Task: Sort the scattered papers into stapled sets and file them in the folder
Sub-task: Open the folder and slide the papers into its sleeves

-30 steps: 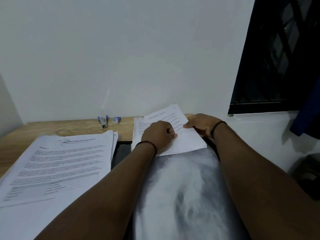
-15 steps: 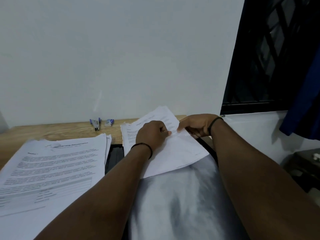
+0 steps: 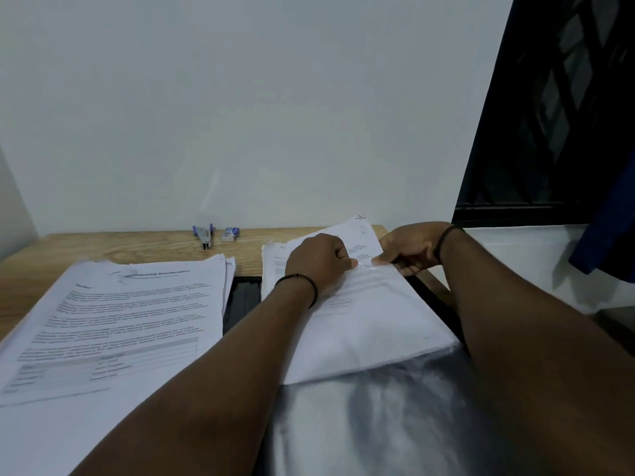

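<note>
A white paper set [image 3: 371, 324] lies tilted on top of a clear plastic sleeve of the black folder [image 3: 378, 424]. My left hand [image 3: 319, 261] is curled and pinches the top edge of the sleeve over the sheets. My right hand [image 3: 409, 249] pinches the same edge from the right, thumb tip close to the left hand's fingers. More printed sheets [image 3: 275, 266] stick out behind the left hand. A thick pile of printed papers [image 3: 113, 321] lies to the left on the wooden table [image 3: 144, 247].
A blue-and-grey stapler [image 3: 204, 235] and a small staple box [image 3: 230, 233] stand at the table's back edge by the white wall. A dark window [image 3: 549, 115] and blue cloth [image 3: 615, 228] are at the right. The folder's black spine [image 3: 244, 304] shows between the piles.
The paper set has slid toward me, out over the clear sleeve. Both hands keep pinching at its far edge, and the camera view has shifted slightly.
</note>
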